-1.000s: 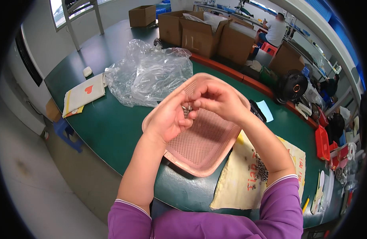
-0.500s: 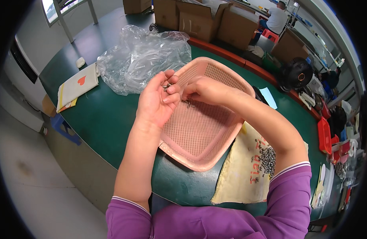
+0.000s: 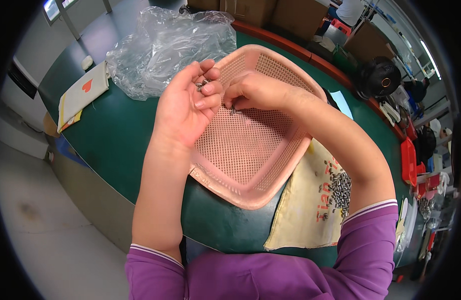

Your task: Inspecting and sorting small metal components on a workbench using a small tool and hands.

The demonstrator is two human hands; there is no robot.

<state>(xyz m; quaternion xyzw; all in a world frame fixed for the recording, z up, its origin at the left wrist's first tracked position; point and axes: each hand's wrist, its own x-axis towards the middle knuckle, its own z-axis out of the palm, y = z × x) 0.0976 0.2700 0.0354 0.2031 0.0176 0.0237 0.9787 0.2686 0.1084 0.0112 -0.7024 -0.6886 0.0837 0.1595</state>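
My left hand (image 3: 185, 102) is palm up over the left side of a pink perforated plastic basket (image 3: 250, 200). Its curled fingers cradle several small shiny metal pieces (image 3: 202, 85). Close beside it, my right hand (image 3: 253, 92) reaches down into the basket, thumb and fingers pinched together. Just under those fingertips, a few small metal pieces (image 3: 234, 111) show against the mesh; whether the fingers grip one is hidden. On a pale yellow cloth bag (image 3: 295, 220) right of the basket lies a heap of similar metal pieces (image 3: 340, 192), partly behind my right forearm.
The green table (image 3: 125, 150) carries a crumpled clear plastic bag (image 3: 165, 55) and a folded cloth with a red heart (image 3: 85, 95) on the left. Cardboard boxes (image 3: 295, 27) stand at the back. A black fan (image 3: 380, 77) and a red tray (image 3: 408, 161) are on the right.
The whole view has shifted, so the basket and hands appear a little higher. My right fingertips seem slightly closer to the metal pieces in the basket. My left hand keeps its cupped hold.
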